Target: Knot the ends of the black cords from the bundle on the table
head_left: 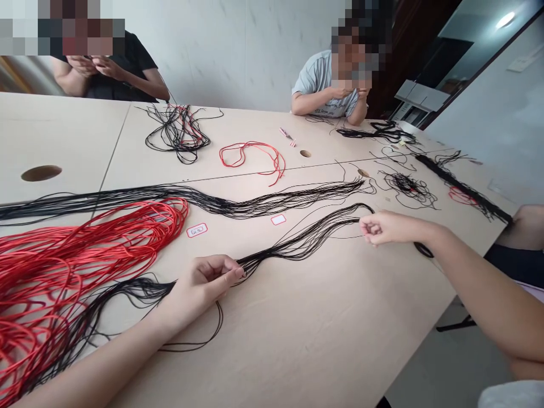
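Note:
A bundle of thin black cords stretches across the table between my two hands. My left hand is closed around the bundle, thumb and fingertips pinched together. To the right, my right hand is curled shut at the bundle's far end, where the cords bend over beside the fingers. Behind my left wrist the black cords run on toward the lower left, partly under a heap of red cords. A loose black loop sticks out below my left hand.
A second long black bundle lies farther back, near two red-edged labels. Beyond it are a black tangle, a red cord coil and small scissors. Two people sit across the table; another sits at right.

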`<act>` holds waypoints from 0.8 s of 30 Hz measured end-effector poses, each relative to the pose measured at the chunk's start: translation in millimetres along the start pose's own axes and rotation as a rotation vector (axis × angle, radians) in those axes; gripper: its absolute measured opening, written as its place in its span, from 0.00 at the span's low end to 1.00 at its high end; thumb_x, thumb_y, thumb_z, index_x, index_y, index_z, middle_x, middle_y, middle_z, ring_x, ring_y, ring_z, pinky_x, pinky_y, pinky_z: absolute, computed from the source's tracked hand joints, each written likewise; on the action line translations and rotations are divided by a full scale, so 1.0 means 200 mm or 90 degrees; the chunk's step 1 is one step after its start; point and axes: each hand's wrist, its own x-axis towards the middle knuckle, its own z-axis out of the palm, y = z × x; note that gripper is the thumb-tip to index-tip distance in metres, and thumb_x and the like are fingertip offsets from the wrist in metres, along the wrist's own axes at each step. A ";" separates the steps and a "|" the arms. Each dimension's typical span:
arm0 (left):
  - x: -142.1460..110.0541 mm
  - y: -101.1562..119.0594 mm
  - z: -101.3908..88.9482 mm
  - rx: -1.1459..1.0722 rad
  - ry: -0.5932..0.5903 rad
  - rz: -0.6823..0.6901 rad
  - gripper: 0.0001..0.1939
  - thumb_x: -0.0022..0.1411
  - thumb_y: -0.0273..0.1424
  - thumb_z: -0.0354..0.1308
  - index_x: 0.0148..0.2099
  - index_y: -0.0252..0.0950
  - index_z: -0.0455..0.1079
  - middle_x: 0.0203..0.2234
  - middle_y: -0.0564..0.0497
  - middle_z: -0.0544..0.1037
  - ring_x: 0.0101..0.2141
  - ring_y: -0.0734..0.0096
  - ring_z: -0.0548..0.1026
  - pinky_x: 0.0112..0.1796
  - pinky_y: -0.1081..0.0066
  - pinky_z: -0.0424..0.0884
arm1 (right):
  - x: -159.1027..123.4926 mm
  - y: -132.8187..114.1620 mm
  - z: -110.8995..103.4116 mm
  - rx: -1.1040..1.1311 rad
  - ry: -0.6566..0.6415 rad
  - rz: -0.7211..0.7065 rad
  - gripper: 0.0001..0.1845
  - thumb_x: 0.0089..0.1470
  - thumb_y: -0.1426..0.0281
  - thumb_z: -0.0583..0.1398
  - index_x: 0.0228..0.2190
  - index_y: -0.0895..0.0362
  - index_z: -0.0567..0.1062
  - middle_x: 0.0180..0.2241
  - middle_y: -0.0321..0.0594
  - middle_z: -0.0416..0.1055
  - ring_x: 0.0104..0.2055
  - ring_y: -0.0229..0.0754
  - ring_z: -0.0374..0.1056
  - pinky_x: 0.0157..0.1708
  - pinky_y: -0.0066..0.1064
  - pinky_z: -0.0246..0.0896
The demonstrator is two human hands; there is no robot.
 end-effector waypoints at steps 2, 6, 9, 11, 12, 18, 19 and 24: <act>0.00 0.00 0.00 -0.005 0.002 -0.003 0.16 0.55 0.42 0.57 0.29 0.33 0.68 0.10 0.60 0.58 0.13 0.85 0.52 0.14 0.80 0.45 | -0.03 -0.04 -0.10 0.044 -0.035 0.006 0.01 0.46 0.72 0.55 0.26 0.56 0.65 0.26 0.35 0.70 0.28 0.36 0.67 0.25 0.24 0.56; 0.00 0.01 0.00 -0.010 0.001 -0.005 0.16 0.54 0.43 0.57 0.29 0.32 0.68 0.11 0.60 0.59 0.13 0.84 0.52 0.14 0.80 0.46 | 0.01 -0.12 -0.28 -0.035 0.142 -0.052 0.09 0.52 0.66 0.54 0.31 0.58 0.70 0.30 0.40 0.71 0.30 0.33 0.65 0.30 0.25 0.57; 0.00 0.01 0.00 -0.012 0.002 -0.011 0.17 0.54 0.43 0.57 0.29 0.32 0.68 0.11 0.60 0.58 0.14 0.84 0.52 0.15 0.80 0.46 | 0.16 -0.13 -0.32 -0.150 0.329 -0.053 0.13 0.54 0.66 0.51 0.38 0.58 0.70 0.35 0.43 0.71 0.32 0.35 0.65 0.33 0.27 0.58; 0.00 0.02 0.00 -0.014 0.008 -0.015 0.17 0.55 0.43 0.57 0.30 0.32 0.68 0.11 0.60 0.57 0.14 0.84 0.52 0.15 0.80 0.46 | 0.27 -0.11 -0.29 -0.210 0.349 -0.041 0.12 0.51 0.69 0.54 0.39 0.58 0.70 0.38 0.43 0.70 0.33 0.37 0.65 0.33 0.30 0.57; 0.00 0.02 0.00 -0.014 0.009 -0.016 0.17 0.55 0.43 0.57 0.30 0.32 0.68 0.11 0.60 0.57 0.14 0.84 0.51 0.15 0.79 0.46 | 0.32 -0.10 -0.27 -0.235 0.330 -0.039 0.11 0.49 0.70 0.56 0.36 0.57 0.72 0.38 0.42 0.70 0.33 0.38 0.65 0.32 0.30 0.56; -0.01 0.02 0.02 -0.004 0.033 -0.010 0.17 0.55 0.43 0.57 0.30 0.32 0.69 0.13 0.60 0.57 0.16 0.84 0.52 0.17 0.79 0.46 | 0.48 -0.09 -0.15 -0.291 0.229 -0.050 0.03 0.42 0.71 0.57 0.21 0.56 0.71 0.32 0.39 0.70 0.30 0.40 0.64 0.26 0.29 0.48; -0.01 0.02 0.02 -0.002 0.043 -0.008 0.17 0.55 0.43 0.58 0.30 0.32 0.69 0.14 0.59 0.57 0.16 0.84 0.52 0.17 0.79 0.47 | 0.49 -0.10 -0.14 -0.286 0.223 -0.049 0.03 0.41 0.72 0.57 0.19 0.57 0.70 0.30 0.39 0.70 0.29 0.40 0.63 0.26 0.29 0.48; 0.00 0.02 0.02 -0.011 0.017 -0.009 0.17 0.54 0.43 0.58 0.30 0.32 0.69 0.14 0.59 0.58 0.16 0.84 0.53 0.17 0.79 0.47 | 0.43 -0.15 -0.16 -0.178 0.204 -0.039 0.02 0.39 0.71 0.58 0.21 0.57 0.68 0.27 0.38 0.68 0.27 0.39 0.62 0.26 0.28 0.53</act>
